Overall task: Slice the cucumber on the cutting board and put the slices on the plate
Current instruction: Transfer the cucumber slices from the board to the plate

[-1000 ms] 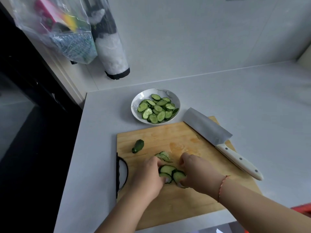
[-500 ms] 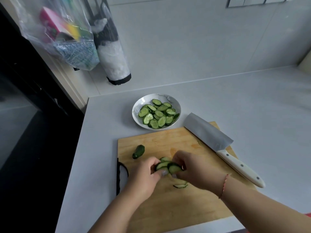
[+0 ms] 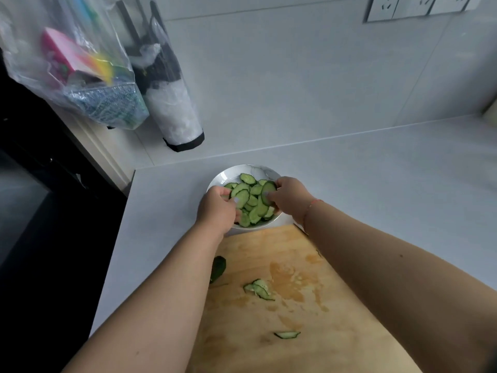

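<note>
Over the white plate (image 3: 215, 181) I hold both my hands, because this is the place where the cut cucumber must go. My left hand (image 3: 216, 208) is above the left side of the plate, its fingers curled around a few cucumber slices (image 3: 240, 198) which I have not dropped yet. My right hand (image 3: 289, 196) is at the right rim and pinches one big round slice (image 3: 268, 193) between thumb and fingers; the slice stands almost upright, its cut face toward me. I keep the hands low and close to the heap, so I think the slices will fall on the pile and not roll onto the tabletop (image 3: 376, 170).

Most of the slices lie already in the plate, directly under and between my hands, touching my fingers. The plate stands just behind the far edge of the wooden cutting board (image 3: 309, 319). On the board, near my forearms and well apart from my hands, some pieces are left: a small group of thin slices (image 3: 258, 289) in the middle, one thin sliver (image 3: 286, 334) closer to me, and the dark cucumber end (image 3: 217, 267) partly hidden by my left arm. I judge the task nearly finished; these remaining pieces need one more trip.
</note>
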The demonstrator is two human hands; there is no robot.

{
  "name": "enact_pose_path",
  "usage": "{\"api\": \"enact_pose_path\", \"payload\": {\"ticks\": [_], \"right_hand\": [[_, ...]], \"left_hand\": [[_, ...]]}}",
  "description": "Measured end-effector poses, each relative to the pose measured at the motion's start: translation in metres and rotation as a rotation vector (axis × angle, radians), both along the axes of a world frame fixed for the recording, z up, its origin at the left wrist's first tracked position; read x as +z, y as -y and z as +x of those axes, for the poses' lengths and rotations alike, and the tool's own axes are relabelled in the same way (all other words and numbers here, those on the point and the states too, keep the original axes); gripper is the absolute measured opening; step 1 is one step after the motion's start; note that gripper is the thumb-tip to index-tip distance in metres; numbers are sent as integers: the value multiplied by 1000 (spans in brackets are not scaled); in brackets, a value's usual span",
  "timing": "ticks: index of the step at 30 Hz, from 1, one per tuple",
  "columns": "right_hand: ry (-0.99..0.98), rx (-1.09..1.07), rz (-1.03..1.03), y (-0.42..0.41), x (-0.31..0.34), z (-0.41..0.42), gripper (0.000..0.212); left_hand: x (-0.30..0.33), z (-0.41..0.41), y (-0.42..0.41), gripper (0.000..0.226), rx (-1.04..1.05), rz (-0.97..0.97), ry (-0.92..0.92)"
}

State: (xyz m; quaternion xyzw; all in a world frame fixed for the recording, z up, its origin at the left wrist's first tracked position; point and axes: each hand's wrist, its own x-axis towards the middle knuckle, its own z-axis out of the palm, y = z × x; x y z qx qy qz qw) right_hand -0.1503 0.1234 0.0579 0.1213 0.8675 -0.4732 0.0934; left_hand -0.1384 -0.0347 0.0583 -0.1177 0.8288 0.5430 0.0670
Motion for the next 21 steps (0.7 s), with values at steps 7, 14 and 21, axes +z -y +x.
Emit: {"api": "enact_pose_path", "payload": {"ticks": [7, 14, 21], "right_hand": [[-37, 119, 139, -10, -8, -10, 39], [-131, 46, 107, -17, -11, 15, 23], [-139, 65, 134, -11, -23, 51, 17]], "left_hand": [[-13, -7, 9, 46, -177, -350, 26], [-15, 18, 24, 37, -115, -324, -95], [-27, 50, 41, 32, -45, -296, -129]]}}
